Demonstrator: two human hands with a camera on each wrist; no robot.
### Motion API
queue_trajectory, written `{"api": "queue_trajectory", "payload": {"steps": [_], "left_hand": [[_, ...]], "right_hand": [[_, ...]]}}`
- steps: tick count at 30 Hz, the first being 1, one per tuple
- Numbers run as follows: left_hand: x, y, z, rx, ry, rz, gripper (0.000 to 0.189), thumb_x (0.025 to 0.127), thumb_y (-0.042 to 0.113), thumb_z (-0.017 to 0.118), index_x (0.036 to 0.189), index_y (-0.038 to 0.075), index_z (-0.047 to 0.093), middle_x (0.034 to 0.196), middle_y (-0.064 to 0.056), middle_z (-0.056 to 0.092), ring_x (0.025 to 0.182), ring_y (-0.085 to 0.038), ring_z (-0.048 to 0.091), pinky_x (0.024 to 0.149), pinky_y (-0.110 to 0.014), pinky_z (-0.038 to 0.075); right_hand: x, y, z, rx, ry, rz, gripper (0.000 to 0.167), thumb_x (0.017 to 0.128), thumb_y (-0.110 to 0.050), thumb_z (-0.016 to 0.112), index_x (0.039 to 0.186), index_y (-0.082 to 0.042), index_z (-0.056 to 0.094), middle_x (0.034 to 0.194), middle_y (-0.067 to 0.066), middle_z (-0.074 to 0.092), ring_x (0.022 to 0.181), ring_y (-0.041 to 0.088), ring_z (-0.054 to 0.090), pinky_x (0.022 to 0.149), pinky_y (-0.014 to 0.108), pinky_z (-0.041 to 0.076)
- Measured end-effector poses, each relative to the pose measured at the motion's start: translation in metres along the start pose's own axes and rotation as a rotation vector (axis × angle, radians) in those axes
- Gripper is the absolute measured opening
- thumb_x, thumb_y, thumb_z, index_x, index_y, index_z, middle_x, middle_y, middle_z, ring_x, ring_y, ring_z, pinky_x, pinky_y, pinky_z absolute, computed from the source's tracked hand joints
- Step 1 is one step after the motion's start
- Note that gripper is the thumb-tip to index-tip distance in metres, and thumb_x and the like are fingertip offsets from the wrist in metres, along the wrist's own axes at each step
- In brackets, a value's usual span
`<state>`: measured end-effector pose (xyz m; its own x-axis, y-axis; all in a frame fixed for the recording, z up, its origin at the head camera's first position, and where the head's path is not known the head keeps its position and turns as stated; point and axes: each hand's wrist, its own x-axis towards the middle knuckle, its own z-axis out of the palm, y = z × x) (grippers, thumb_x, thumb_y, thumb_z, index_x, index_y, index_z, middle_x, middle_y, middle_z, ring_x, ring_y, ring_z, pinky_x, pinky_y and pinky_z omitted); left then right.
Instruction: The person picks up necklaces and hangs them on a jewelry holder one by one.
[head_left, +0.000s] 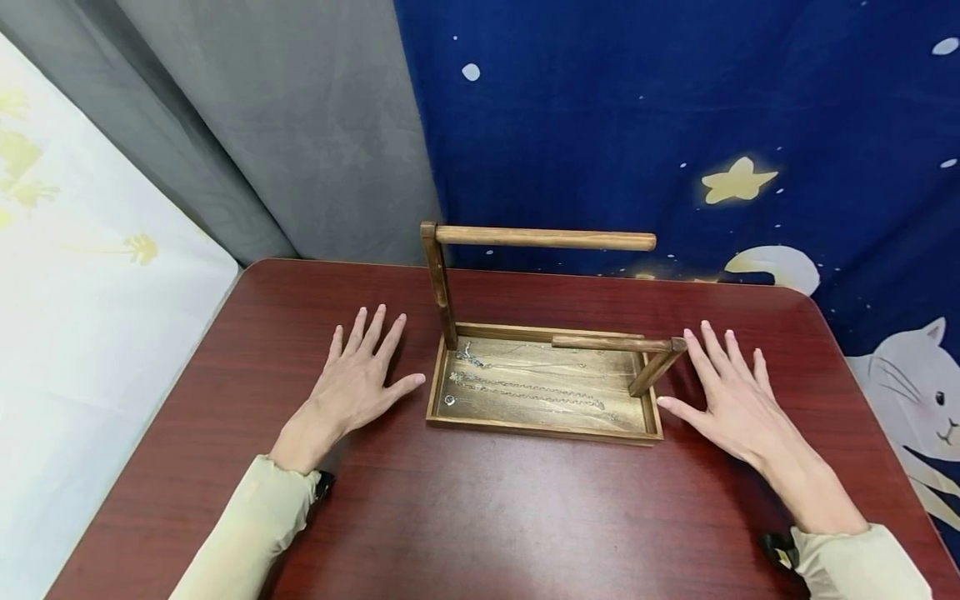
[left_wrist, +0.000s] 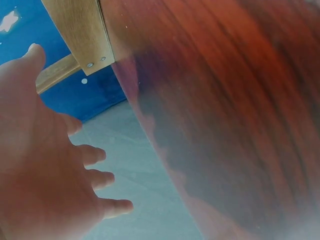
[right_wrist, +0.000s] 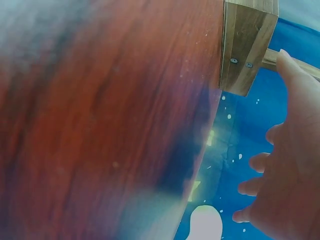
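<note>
A wooden jewelry stand (head_left: 540, 429) with a shallow tray base is on the table in the head view. A tall post at its left carries a long bar (head_left: 545, 238); a shorter post at its right carries a lower bar (head_left: 611, 342). Thin silver-coloured necklaces (head_left: 528, 392) lie stretched along the tray, and a small round pendant or ring (head_left: 449, 400) shows near its left end. My left hand (head_left: 352, 387) is spread left of the tray, holding nothing. To the tray's right, my right hand (head_left: 738, 408) is likewise spread, its thumb close to the tray's corner.
The stand and both hands are at a reddish-brown table (head_left: 510, 517). Behind its far edge hang a grey curtain (head_left: 300, 125) and a blue curtain (head_left: 585, 125) with stars. A white patterned cloth (head_left: 90, 317) borders the left side.
</note>
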<state>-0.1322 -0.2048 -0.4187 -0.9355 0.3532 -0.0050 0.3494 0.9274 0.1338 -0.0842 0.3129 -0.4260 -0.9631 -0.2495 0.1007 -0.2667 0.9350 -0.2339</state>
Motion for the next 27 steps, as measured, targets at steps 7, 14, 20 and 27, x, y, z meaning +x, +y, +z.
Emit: {"api": "queue_trajectory", "payload": {"steps": [7,14,20,27], "left_hand": [[-0.002,0.001,0.0,-0.022,-0.004,0.008,0.093,0.093,0.076,0.037,0.162,0.019,0.01,0.166,-0.014,0.0,0.151,-0.034,-0.006,0.117,-0.064,0.006],[-0.004,0.003,0.001,-0.033,0.01,0.016,0.093,0.092,0.075,0.041,0.161,0.019,0.013,0.166,-0.015,0.006,0.152,-0.035,-0.001,0.117,-0.063,0.009],[-0.004,0.005,0.001,-0.052,0.011,0.034,0.093,0.093,0.075,0.04,0.161,0.019,0.012,0.166,-0.013,0.005,0.152,-0.034,-0.001,0.117,-0.063,0.01],[-0.002,0.007,0.002,-0.061,0.027,0.063,0.088,0.093,0.073,0.042,0.161,0.023,0.016,0.165,-0.015,0.01,0.152,-0.035,0.002,0.117,-0.062,0.014]], "right_hand": [[-0.003,-0.002,-0.003,0.005,-0.003,0.005,0.101,0.089,-0.059,0.065,0.161,-0.012,0.012,0.165,0.018,0.005,0.149,0.044,-0.001,0.113,0.069,-0.006],[-0.011,-0.013,-0.007,0.001,0.015,-0.01,0.101,0.088,-0.06,0.065,0.161,-0.012,0.013,0.164,0.02,0.012,0.149,0.044,0.002,0.115,0.065,-0.006],[-0.02,-0.026,-0.011,-0.033,0.096,-0.068,0.095,0.085,-0.057,0.071,0.156,-0.01,0.031,0.16,0.017,0.028,0.139,0.043,0.037,0.108,0.061,0.033],[-0.025,-0.038,-0.015,-0.052,0.231,-0.12,0.079,0.076,-0.047,0.081,0.142,-0.013,0.054,0.146,0.007,0.05,0.118,0.035,0.058,0.078,0.056,0.052]]}}
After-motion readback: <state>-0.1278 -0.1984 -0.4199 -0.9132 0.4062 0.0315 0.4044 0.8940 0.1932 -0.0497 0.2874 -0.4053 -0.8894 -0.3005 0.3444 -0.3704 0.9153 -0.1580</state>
